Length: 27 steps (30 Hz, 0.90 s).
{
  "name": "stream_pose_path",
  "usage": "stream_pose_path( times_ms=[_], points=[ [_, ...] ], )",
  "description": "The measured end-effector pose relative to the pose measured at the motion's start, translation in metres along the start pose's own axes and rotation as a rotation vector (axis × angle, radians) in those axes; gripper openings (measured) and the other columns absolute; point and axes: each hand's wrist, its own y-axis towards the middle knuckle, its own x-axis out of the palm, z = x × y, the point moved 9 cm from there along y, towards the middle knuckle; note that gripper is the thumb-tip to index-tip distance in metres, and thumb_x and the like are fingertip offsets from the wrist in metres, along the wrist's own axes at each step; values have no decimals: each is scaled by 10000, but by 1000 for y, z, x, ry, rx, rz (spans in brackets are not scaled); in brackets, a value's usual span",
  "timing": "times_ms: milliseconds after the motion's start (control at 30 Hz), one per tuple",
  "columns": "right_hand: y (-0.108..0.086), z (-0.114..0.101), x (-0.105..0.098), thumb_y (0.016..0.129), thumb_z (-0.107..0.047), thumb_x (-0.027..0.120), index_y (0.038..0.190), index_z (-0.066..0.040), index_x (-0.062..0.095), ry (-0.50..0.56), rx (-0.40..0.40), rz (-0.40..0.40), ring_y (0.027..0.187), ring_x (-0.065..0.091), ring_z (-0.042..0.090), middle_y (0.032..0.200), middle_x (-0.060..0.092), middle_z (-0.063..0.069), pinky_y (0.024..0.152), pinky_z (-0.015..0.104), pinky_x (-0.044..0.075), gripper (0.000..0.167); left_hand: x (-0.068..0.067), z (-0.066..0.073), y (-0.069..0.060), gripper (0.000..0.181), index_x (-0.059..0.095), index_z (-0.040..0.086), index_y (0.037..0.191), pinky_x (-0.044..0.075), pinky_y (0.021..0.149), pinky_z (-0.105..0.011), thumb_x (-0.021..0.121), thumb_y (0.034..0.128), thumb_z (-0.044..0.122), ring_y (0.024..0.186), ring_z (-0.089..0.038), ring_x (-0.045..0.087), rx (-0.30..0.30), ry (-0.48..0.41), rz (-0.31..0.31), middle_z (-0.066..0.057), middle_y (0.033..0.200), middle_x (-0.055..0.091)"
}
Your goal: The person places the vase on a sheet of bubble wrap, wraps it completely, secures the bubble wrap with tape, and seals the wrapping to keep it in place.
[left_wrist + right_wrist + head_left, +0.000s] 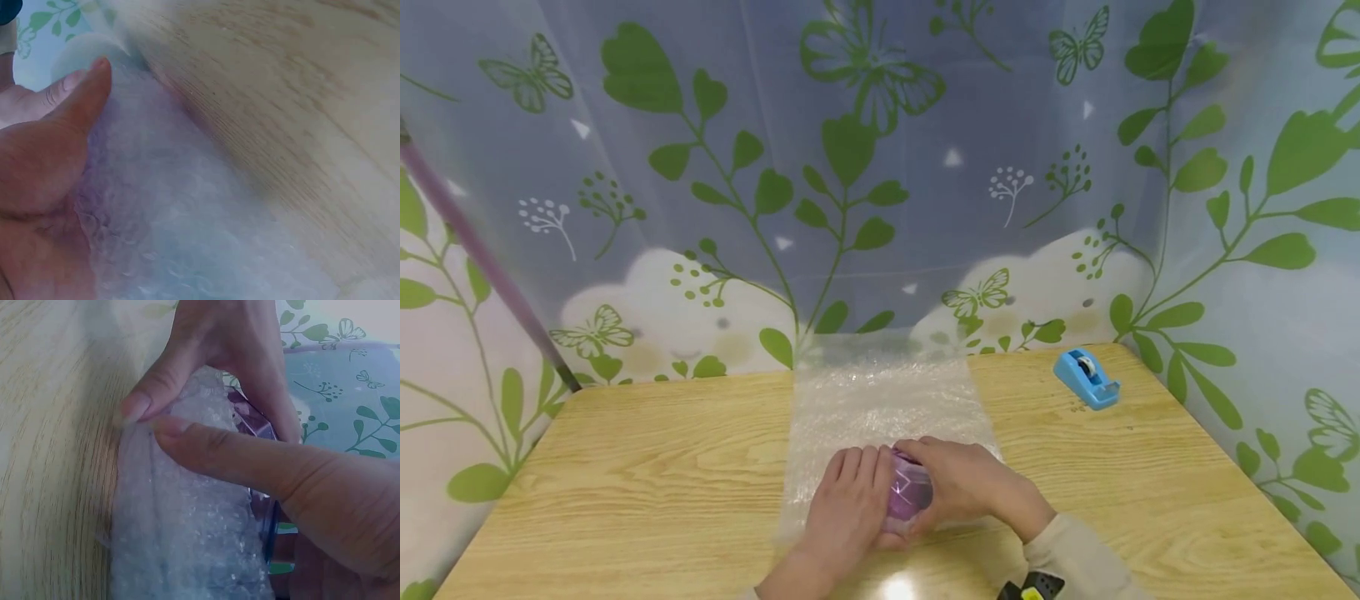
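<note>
In the head view, a clear, faceted purple object (908, 490), perhaps a glass, lies on a sheet of bubble wrap (880, 404). My left hand (847, 507) holds its left side, with the fingers laid over the top. From the right, my right hand (964, 483) grips it between thumb and fingers. The right wrist view shows the wrap's near edge (181, 494) folded up against the purple object, both thumbs pressing on it with their tips close together. In the left wrist view, the left thumb (87, 100) lies along the wrap; the fingers there are hidden.
A blue tape dispenser (1086, 379) stands at the back right of the wooden table (662, 467). The wrap's far end reaches the table's back edge, against a leaf-patterned curtain (737, 167). A purple pole (482, 242) slants down at the left corner.
</note>
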Motion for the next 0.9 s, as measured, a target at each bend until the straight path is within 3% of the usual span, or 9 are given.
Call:
stream_pose_path(
  times_ms=[300, 467, 633, 900],
  points=[
    [1, 1, 2, 566, -497, 854, 1345, -104, 485, 43, -2, -64, 980, 574, 140, 1145, 612, 14, 780, 333, 490, 947, -6, -1, -2, 1107, 487, -10, 1198, 465, 866, -341, 626, 467, 809, 909, -228, 523, 30, -44, 34, -100, 987, 518],
    [-1, 4, 2, 605, -571, 815, 1428, -97, 409, 50, 20, -78, 1128, 553, 216, 1307, 560, 65, 881, 413, 476, 1033, -2, -4, -1, 1064, 495, -11, 1185, 472, 881, -347, 609, 519, 811, 925, -228, 552, 54, -75, 22, -102, 991, 542],
    [-5, 7, -2, 641, -667, 726, 1465, -149, 369, 69, 5, -1, 1225, 495, 263, 1402, 483, 61, 942, 483, 437, 1037, 3, -13, 0, 1024, 511, -20, 1163, 497, 824, -358, 621, 557, 798, 895, -240, 563, 29, -128, 0, -107, 967, 547],
    [-12, -1, -11, 640, -663, 716, 1343, -146, 514, -73, -79, 191, 1113, 563, 215, 1289, 561, 4, 881, 420, 482, 895, 2, -15, 3, 969, 510, -29, 1155, 499, 781, -360, 635, 620, 769, 859, -235, 545, 38, -173, -44, -104, 944, 533]
  ],
)
